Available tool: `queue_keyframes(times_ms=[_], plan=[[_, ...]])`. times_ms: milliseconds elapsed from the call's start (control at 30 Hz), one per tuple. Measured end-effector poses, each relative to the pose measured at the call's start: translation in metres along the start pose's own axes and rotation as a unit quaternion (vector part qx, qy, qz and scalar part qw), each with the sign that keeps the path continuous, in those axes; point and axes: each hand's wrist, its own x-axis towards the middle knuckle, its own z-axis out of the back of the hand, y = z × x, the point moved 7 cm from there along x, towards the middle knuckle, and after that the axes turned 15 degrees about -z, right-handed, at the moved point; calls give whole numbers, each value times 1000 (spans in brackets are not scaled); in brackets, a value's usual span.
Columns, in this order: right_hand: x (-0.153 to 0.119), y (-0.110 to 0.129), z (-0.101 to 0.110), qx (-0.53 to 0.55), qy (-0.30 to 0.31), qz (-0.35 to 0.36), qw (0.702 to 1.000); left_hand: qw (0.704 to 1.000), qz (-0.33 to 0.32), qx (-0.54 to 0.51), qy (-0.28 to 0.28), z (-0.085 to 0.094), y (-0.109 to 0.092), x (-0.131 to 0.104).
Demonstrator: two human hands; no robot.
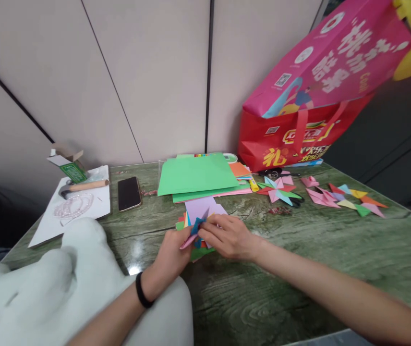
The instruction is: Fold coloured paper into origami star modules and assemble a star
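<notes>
Left hand (174, 251), right hand (230, 236) — around folded paper (196, 226).

3 dark seams (209, 77) divide the pale wall (165, 72); the glossy, green-grained desk (389, 250) reflects a white light spot (133, 270).

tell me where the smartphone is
In the head view, the smartphone lies left of centre, between the hammer and the green paper.

We hold a small folded paper piece (196, 227), blue and pink, at six o'clock from the view's centre. We see it tilted and partly covered, its pink corner (187, 242) pointing toward eight o'clock.
</notes>
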Motion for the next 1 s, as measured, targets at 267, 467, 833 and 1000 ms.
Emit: queue_keyframes(times_ms=[267,467,833,1000], plan=[[10,-26,-7,127,67,-126,982,988,61,-137,-26,3,5,2],[5,-35,-11,183,138,-202,952,985,72,-157,-4,-5,7,1],[0,-39,-18,230,90,-276,929,975,83,-204,-5,-9,12,1],[-13,-47,-28,307,46,-364,878,969,108,-222,-4,-9,13,2]])
